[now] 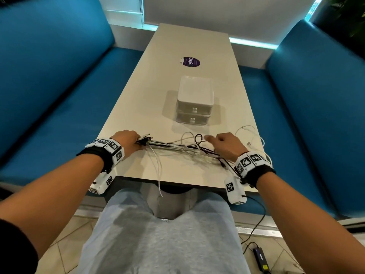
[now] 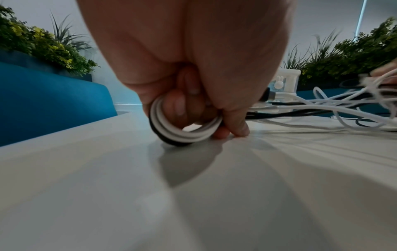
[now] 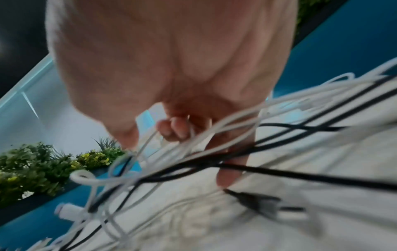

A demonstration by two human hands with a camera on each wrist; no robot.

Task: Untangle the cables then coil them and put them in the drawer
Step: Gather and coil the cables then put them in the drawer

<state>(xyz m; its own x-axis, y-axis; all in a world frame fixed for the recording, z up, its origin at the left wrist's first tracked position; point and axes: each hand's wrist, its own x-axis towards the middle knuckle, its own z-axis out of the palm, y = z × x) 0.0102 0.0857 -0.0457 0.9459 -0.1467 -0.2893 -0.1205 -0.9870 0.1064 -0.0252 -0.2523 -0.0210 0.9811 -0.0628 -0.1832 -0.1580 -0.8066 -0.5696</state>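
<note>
— White and black, the tangled bundle of thin charging cables point(image 1: 177, 148): which way does it run?

— Its long axis lies from nine o'clock to three o'clock across the near end of the pale beige laminate table point(image 1: 197, 48), stretched between the two hands. Plug ends stick out past the left hand point(image 1: 126, 141) toward one o'clock.

— How is that hand set?

— Curled tight. The left wrist view shows its fingers point(image 2: 179, 105) wrapped round several turns of white cord with a black one beneath, knuckles down on the tabletop.

— And the right hand point(image 1: 227, 144)?

— Loosely curled, fingers point(image 3: 171, 127) hooked through white strands while black ones cross the thumb. That view is blurred, so I can't tell which strand is pinched.

— Anything cut off?

— One white strand point(image 1: 159, 175) hangs over the six o'clock edge, its end lost against the lap. More loops trail toward three o'clock.

— The drawers?

— A small white plastic two-drawer box point(image 1: 194, 101) stands at twelve o'clock beyond the bundle, both drawers closed, knobs facing six o'clock.
</note>
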